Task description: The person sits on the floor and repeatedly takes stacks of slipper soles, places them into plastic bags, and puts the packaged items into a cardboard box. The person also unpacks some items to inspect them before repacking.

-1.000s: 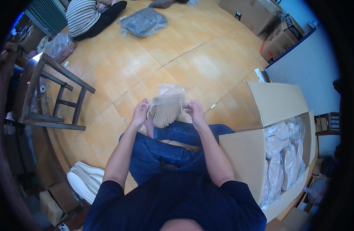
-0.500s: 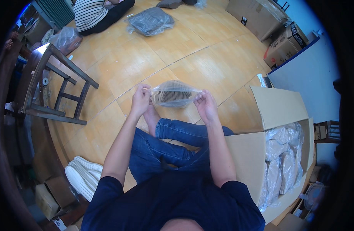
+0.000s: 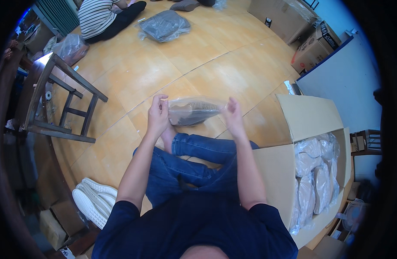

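Between my hands a clear plastic bag (image 3: 181,103) is stretched out above the floor in front of my crossed legs. Inside it lie brown and tan pieces with ridged edges (image 3: 202,106), which look like shoe soles. My left hand (image 3: 158,114) grips the bag's left end, thumb and fingers closed on the plastic. At the opposite end, my right hand (image 3: 233,116) pinches the film; it is slightly blurred. On the floor by my left elbow rests a small stack of white shoe soles (image 3: 92,200).
To my right stands an open cardboard box (image 3: 272,183) holding several plastic-wrapped soles (image 3: 315,172). A dark wooden stool (image 3: 84,113) lies tipped at the left. A grey wrapped bundle (image 3: 164,26) is on the floor ahead, near a seated person in stripes (image 3: 97,19). Cartons (image 3: 284,19) stand far right.
The bag has tilted and turned, so a side of its brown contents faces me now instead of the ridged rows. My right hand has shifted slightly right. My left hand stays about where it was.
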